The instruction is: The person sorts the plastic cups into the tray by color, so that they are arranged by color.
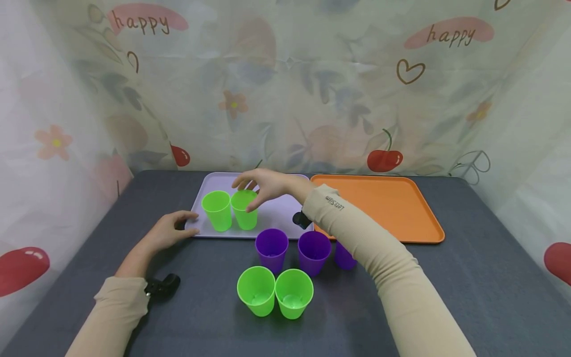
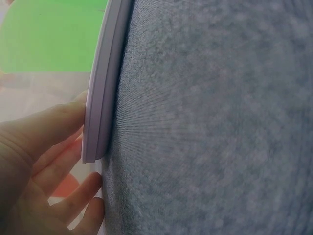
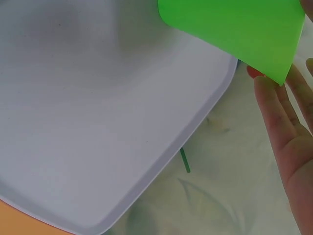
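Head view: a person's right hand (image 1: 269,184) reaches over a lilac tray (image 1: 283,214), fingers spread and loosely bent about the rim of an upright green cup (image 1: 244,216), thumb on the near side and fingertips at the far side; how firmly they touch, I cannot tell. The left hand (image 1: 168,230) rests at the tray's near left corner, thumb and forefinger parted and touching its edge; the left wrist view shows the other fingers splayed beyond that corner. Just left of the first cup, also upright on the lilac tray, is a second green cup (image 1: 217,212). In front of the tray, on a dark tabletop (image 1: 200,317), a left purple cup (image 1: 271,252) and a middle purple cup (image 1: 314,254) stand mouth up, near each other; a third purple cup (image 1: 344,258) is partly hidden by the right sleeve (image 1: 383,263). Nearer still, a front left green cup (image 1: 256,291) and a front right green cup (image 1: 294,294) stand side by side, their inner floors visible through the open mouths. Beside the lilac tray on the right lies an orange tray (image 1: 379,201), partly covered by the sleeve. Behind hangs a printed curtain (image 1: 285,124).
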`<state>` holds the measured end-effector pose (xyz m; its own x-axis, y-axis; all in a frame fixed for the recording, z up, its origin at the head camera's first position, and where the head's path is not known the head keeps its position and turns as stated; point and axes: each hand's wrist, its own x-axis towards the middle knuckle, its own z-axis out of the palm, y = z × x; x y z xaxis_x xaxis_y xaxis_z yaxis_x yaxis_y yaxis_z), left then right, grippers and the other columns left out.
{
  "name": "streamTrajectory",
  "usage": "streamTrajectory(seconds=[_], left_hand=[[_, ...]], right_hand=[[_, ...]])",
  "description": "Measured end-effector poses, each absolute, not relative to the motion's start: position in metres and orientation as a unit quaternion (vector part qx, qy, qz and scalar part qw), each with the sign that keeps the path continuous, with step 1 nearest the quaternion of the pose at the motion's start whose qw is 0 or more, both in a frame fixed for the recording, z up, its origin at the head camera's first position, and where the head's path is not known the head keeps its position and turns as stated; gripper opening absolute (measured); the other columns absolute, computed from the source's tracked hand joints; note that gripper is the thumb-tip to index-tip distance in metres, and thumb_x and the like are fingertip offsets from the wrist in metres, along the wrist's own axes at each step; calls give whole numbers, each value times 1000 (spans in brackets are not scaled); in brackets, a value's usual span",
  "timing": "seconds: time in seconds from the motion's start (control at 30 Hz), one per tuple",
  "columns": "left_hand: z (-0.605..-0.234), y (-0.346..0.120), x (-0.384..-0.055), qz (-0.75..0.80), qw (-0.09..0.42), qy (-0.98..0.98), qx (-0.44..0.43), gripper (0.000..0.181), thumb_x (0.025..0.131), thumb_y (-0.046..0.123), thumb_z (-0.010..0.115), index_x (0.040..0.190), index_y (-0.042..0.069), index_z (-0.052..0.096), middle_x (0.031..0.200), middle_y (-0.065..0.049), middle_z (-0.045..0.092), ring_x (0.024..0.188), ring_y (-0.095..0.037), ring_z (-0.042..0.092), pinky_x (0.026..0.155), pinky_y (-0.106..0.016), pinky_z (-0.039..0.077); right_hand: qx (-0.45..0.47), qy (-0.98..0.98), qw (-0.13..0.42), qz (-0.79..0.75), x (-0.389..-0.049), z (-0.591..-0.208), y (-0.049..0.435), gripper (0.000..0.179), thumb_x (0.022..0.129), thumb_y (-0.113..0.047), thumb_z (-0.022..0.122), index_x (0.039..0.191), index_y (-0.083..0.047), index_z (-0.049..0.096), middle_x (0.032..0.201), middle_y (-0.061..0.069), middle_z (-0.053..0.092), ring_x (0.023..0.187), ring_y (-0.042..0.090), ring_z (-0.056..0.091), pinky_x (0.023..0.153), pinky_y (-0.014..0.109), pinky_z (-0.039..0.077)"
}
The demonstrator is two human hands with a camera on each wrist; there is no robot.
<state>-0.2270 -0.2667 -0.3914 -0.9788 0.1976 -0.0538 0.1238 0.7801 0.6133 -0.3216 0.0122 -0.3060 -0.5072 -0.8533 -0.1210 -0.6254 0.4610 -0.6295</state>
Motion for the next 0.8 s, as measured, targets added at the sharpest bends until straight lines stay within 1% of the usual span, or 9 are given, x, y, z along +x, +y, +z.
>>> streamTrajectory(seconds=[0.33, 0.53, 0.63, 0.8], left_hand=[[-391, -267, -226, 321, 57, 941, 89, 51, 87, 26, 65, 128, 0, 53, 131, -26, 51, 121, -41, 45, 102, -57, 35], [-391, -267, -226, 323, 59, 940, 89, 51, 87, 26, 65, 129, 0, 52, 132, -26, 50, 121, -41, 44, 102, -58, 34], [-390, -266, -225, 325, 61, 939, 89, 51, 87, 26, 65, 129, -1, 52, 132, -26, 50, 121, -41, 44, 103, -58, 34], [-390, -266, -226, 324, 60, 940, 86, 51, 87, 26, 65, 129, 0, 52, 132, -26, 50, 121, -41, 44, 103, -58, 34]], right_hand=[[-447, 826, 221, -265, -319, -305, 13, 66, 74, -14, 78, 132, -8, 48, 135, 14, 53, 122, 29, 52, 98, 32, 46], [-443, 822, 227, -277, -320, -300, 17, 68, 74, -17, 78, 134, -9, 46, 138, 12, 50, 126, 30, 50, 105, 42, 40], [-441, 823, 220, -282, -319, -294, 21, 68, 75, -18, 77, 134, -10, 45, 138, 11, 50, 126, 29, 49, 106, 43, 39], [-446, 819, 192, -307, -314, -280, 32, 63, 78, -19, 75, 133, -11, 47, 134, 10, 53, 123, 25, 52, 105, 42, 40]])
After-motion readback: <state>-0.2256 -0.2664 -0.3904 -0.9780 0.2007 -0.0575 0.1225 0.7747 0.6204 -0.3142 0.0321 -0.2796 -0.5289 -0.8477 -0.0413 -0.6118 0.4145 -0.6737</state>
